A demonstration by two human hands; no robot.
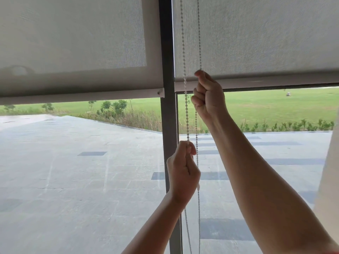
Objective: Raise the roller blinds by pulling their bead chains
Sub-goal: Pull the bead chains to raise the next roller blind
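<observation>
Both raised hands, left [182,172] below right [208,95], fist the bead chain [186,107].

We see two grey mesh roller blinds, both partly raised. The left blind [73,43] hangs lower, its pale bottom bar ending at the dark mullion. The right blind [266,37] sits higher, its bottom bar level with our upper fist. A white bead chain [186,107] hangs in two strands just right of the mullion, in front of the right blind.
</observation>
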